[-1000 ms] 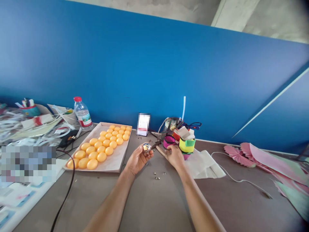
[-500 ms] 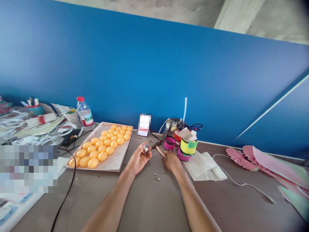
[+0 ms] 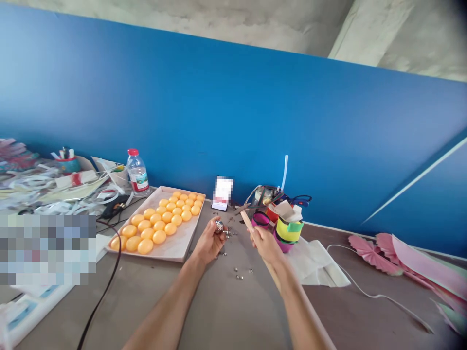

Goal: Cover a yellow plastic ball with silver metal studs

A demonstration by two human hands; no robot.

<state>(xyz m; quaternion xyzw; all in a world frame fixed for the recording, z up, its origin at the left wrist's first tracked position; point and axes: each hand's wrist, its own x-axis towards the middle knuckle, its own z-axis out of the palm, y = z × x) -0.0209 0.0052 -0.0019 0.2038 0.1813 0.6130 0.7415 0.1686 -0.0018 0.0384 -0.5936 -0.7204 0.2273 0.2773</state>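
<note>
My left hand (image 3: 207, 245) is closed around a small, shiny silver ball-like piece (image 3: 219, 226), held with its bright side up. Just beyond the fingertips lie small shiny metal bits (image 3: 228, 234), some close to the hand. My right hand (image 3: 265, 244) grips a hammer by its pale wooden handle (image 3: 247, 219). The dark hammer head (image 3: 241, 209) points away from me, and the rear of the handle runs back beneath my forearm. More loose metal bits (image 3: 239, 277) are scattered on the table (image 3: 233, 316) between my arms.
At left stands a shallow tray (image 3: 183, 250) of orange balls, with a water bottle (image 3: 138, 175) behind it. A propped phone (image 3: 222, 194) faces me. Pink and yellow containers (image 3: 288, 228) stand right of the hammer, near white sheets (image 3: 317, 265) and pink folded paper (image 3: 372, 253).
My right hand has taken up the hammer by its handle and raised it off the table. My left hand stays near the same spot, still holding the silver piece. The view has shifted slightly.
</note>
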